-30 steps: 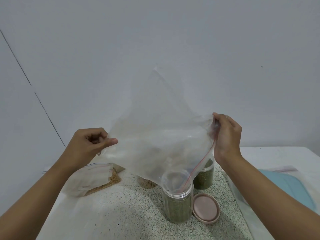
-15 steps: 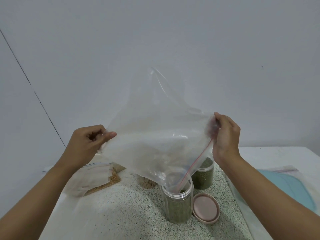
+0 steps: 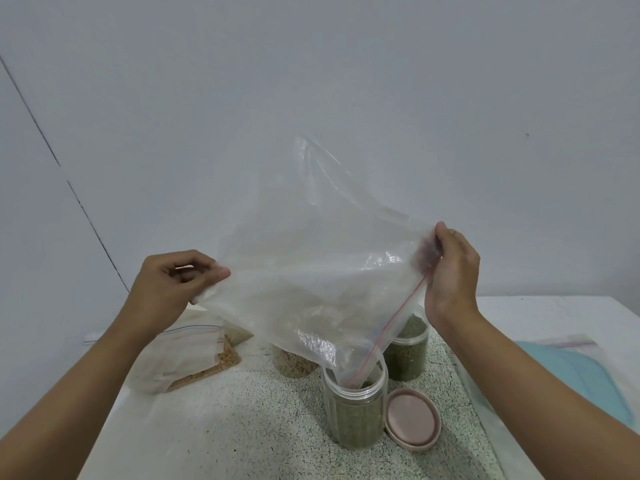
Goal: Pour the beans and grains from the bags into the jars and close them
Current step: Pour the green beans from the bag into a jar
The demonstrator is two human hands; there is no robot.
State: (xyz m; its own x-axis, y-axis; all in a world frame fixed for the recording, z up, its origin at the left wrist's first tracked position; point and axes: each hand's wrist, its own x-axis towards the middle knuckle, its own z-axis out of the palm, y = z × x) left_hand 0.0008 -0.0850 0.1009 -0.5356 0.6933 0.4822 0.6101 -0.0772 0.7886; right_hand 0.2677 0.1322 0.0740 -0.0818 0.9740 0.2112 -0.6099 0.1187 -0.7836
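Observation:
I hold a large clear zip bag (image 3: 311, 271), which looks empty, upside down above the table. My left hand (image 3: 173, 285) pinches its left edge and my right hand (image 3: 450, 271) pinches the right corner by the red zip strip. The bag's lower corner dips into an open clear jar (image 3: 355, 410) filled with green beans. The jar's pink lid (image 3: 412, 419) lies flat beside it on the right. A second jar of green beans (image 3: 407, 351) stands behind, partly hidden by the bag.
A zip bag with brown grains (image 3: 194, 362) lies at the left. A jar of brown grains (image 3: 294, 363) stands behind the hanging bag. A light blue object (image 3: 581, 375) under a clear bag lies at the right. The speckled table (image 3: 242, 427) meets a plain wall.
The bag's lower corner has sunk deeper into the open jar and the bag has shifted slightly. Both hands keep their hold at about the same height.

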